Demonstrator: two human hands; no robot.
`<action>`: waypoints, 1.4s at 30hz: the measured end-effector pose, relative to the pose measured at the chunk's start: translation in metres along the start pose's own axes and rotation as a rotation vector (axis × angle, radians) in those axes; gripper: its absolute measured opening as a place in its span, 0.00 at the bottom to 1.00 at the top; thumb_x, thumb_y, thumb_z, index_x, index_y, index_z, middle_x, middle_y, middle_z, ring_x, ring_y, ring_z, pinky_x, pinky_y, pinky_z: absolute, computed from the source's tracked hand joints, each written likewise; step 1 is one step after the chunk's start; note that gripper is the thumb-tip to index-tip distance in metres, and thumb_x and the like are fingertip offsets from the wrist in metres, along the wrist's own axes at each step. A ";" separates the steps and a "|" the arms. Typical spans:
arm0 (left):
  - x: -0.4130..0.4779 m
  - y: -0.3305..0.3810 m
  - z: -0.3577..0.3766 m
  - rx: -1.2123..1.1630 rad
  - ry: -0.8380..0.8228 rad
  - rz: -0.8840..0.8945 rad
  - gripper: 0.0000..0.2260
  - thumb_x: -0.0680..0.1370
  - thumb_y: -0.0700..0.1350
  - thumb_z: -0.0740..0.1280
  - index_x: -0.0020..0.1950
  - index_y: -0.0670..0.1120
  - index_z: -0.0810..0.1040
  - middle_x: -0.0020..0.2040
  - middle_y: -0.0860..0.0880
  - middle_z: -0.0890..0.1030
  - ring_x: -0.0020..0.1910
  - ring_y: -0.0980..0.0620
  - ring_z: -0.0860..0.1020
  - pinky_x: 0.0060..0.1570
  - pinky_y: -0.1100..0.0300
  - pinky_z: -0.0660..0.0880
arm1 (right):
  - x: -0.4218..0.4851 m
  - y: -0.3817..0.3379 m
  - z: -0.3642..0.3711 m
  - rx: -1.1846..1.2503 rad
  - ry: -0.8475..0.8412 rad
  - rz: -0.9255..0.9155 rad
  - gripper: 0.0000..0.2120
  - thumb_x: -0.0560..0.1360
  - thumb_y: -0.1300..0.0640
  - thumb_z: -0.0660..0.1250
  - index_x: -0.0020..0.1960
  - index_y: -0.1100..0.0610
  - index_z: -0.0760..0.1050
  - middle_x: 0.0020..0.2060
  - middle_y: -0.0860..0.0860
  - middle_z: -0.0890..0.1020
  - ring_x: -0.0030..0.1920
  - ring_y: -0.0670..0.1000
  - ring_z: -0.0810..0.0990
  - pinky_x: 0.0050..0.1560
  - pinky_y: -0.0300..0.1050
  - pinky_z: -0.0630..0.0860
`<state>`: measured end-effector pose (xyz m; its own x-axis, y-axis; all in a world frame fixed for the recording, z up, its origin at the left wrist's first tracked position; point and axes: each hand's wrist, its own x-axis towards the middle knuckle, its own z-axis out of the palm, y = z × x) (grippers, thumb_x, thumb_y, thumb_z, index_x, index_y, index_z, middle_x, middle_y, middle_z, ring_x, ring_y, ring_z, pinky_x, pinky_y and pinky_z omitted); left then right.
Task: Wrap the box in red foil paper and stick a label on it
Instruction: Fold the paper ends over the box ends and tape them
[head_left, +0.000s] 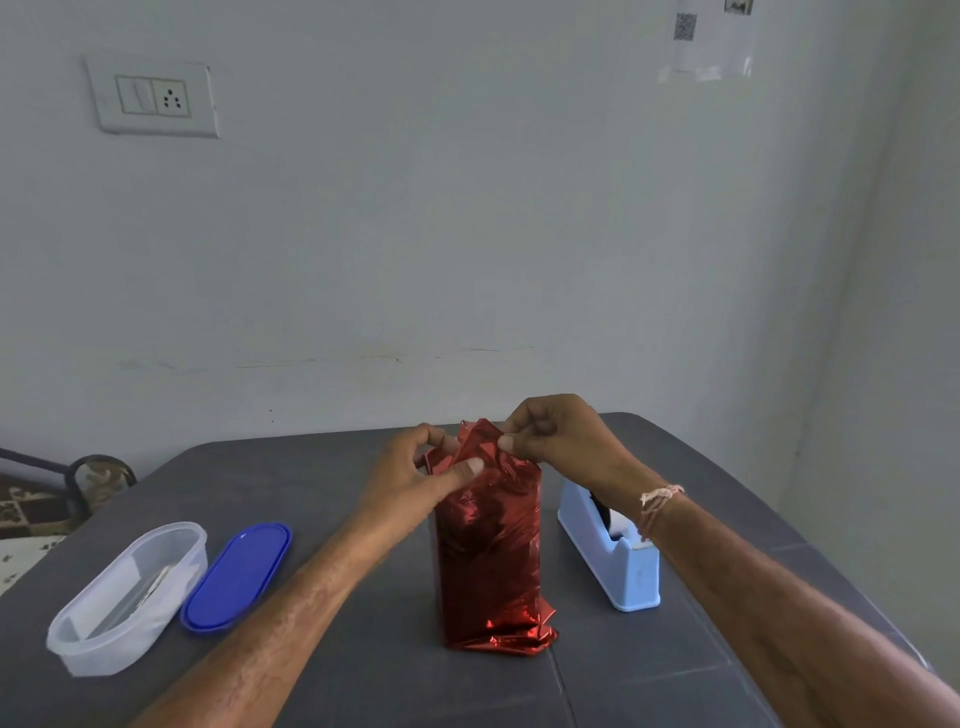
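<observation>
We see left hand (415, 470) gripping red foil paper (491, 551) atop upright box; right hand (558, 434) pinches foil beside it, both forearms reaching forward.

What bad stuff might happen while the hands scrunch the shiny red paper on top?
1. The red foil paper is thin-looking and crinkled; the left hand and right hand both pinch its top, so a hard tug might tear it.
2. It stands tall and upright, so a sideways pull might tip it toward the tape dispenser beside it.
</observation>
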<state>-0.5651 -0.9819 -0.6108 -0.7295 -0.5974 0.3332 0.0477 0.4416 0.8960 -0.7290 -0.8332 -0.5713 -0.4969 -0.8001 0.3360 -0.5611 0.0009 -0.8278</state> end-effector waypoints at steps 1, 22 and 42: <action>-0.001 0.000 0.000 -0.005 0.011 0.003 0.14 0.71 0.52 0.79 0.51 0.49 0.81 0.53 0.57 0.84 0.58 0.63 0.79 0.56 0.63 0.72 | 0.000 0.000 -0.001 0.014 -0.010 0.010 0.05 0.74 0.61 0.78 0.48 0.60 0.84 0.41 0.60 0.87 0.40 0.49 0.85 0.52 0.44 0.82; 0.004 -0.008 -0.003 -0.169 -0.039 -0.214 0.31 0.69 0.53 0.79 0.68 0.51 0.71 0.54 0.47 0.84 0.55 0.51 0.83 0.52 0.59 0.76 | 0.012 0.014 0.002 0.068 -0.027 0.113 0.06 0.74 0.59 0.78 0.45 0.61 0.86 0.43 0.56 0.88 0.42 0.46 0.84 0.45 0.35 0.78; 0.029 -0.006 0.012 -0.235 -0.029 -0.360 0.34 0.63 0.53 0.83 0.65 0.49 0.74 0.59 0.45 0.79 0.55 0.49 0.80 0.46 0.59 0.77 | 0.007 0.025 0.017 0.120 0.060 0.139 0.05 0.76 0.58 0.76 0.48 0.59 0.87 0.37 0.51 0.87 0.39 0.45 0.84 0.44 0.37 0.79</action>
<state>-0.5949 -0.9942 -0.6096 -0.7470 -0.6646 -0.0180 -0.0615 0.0421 0.9972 -0.7354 -0.8491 -0.5967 -0.6050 -0.7598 0.2381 -0.4034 0.0347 -0.9144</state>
